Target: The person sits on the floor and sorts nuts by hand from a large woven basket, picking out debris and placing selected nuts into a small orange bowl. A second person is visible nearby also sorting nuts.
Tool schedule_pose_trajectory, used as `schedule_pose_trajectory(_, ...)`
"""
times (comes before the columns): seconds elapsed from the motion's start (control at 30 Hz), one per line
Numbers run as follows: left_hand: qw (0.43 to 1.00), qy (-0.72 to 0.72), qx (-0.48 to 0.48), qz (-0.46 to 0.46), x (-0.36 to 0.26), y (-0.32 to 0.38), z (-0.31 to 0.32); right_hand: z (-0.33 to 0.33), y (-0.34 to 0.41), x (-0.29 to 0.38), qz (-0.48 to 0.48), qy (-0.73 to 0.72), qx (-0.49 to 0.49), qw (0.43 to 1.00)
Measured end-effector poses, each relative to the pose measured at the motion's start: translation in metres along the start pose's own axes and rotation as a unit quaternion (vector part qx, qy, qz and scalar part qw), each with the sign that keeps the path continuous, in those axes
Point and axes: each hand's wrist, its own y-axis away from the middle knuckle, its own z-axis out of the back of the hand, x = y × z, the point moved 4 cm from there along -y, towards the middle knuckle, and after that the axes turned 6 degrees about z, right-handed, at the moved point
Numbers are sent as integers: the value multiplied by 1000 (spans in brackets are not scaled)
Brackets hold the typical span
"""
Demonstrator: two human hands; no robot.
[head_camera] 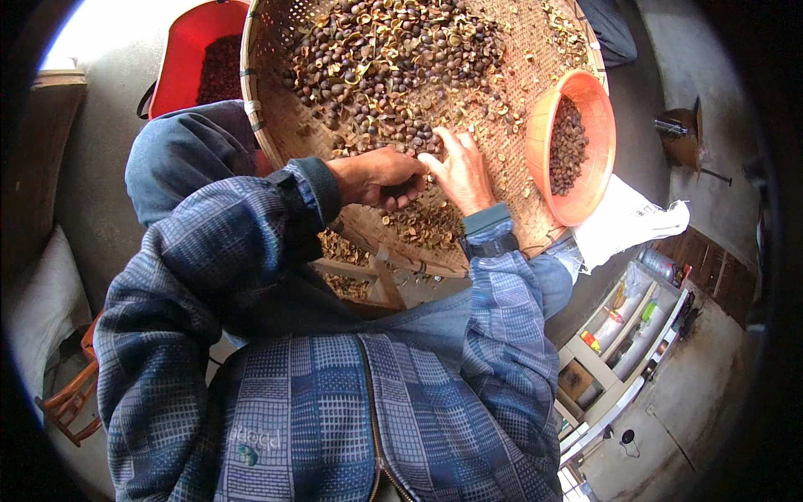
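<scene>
A large round woven bamboo tray (292,135) lies across the person's legs, bearing dark round seeds (370,81) mixed with pale split husks (426,226). Over its near part, my left hand (384,181) is curled, with dark seeds partly showing in the palm. Close against its fingertips is the thumb of my right hand (463,170), whose other fingers are spread above the seeds; nothing clear shows in its grasp. An orange plastic basket (596,150) leans tilted on the tray's right rim, with brown seeds (568,147) inside.
Left of the tray stands a red tub (182,63) with dark contents. A white sack (618,219) lies below the basket. Beneath the tray are a wooden frame (386,282) and more husks. Another person's dark-clothed leg (608,31) is at upper right, a shelf unit (602,364) at lower right.
</scene>
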Motion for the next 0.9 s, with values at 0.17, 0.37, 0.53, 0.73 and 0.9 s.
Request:
schedule_pose_trajectory(0.17,1000,-15,-7,0,4,3,1,-14,6,4,39,-11,-33,999)
schedule_pose_trajectory(0.37,1000,16,-5,-8,5,2,8,-8,10,-16,-64,-98,-92,989)
schedule_pose_trajectory(0.53,996,63,-21,-68,-3,1,7,12,9,-12,-186,-347,-82,916)
schedule_pose_trajectory(0.73,984,168,-13,-64,-9,3,7,38,10,46,10,-317,-4,949)
schedule_pose_trajectory(0.9,996,51,73,-2,1,6,1,20,-20,11,-122,-199,-42,972)
